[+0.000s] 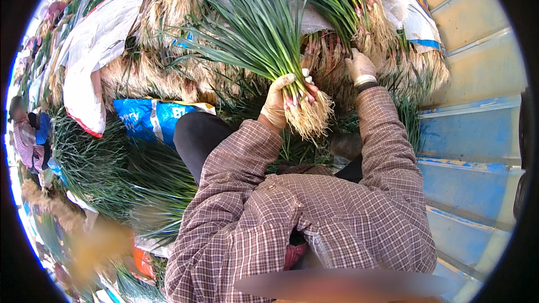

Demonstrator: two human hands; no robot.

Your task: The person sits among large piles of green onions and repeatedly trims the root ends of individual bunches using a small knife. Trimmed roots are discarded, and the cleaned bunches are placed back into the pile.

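Observation:
My left hand (275, 100), in a pale glove, is closed around a thick bunch of green garlic (268, 50). Its long green leaves fan up and to the left, while the pinkish stem bases and pale stringy roots hang beside my fingers. To the right, my gloved right hand (362, 68) reaches to the heap of green garlic (325, 53), its fingers stretched out at the stalks and roots. Its fingertips are partly lost among them. Another leafy bundle of green garlic (331, 0) lies just above that hand, roots to the right.
White woven sacks (104, 50) partly cover the heap. A blue plastic bag (154, 118) lies by my knee (202, 137). More leafy greens (92, 163) spread at the left, with another person (31, 134) at the far left. A blue and yellowish ribbed metal wall (471, 140) bounds the right.

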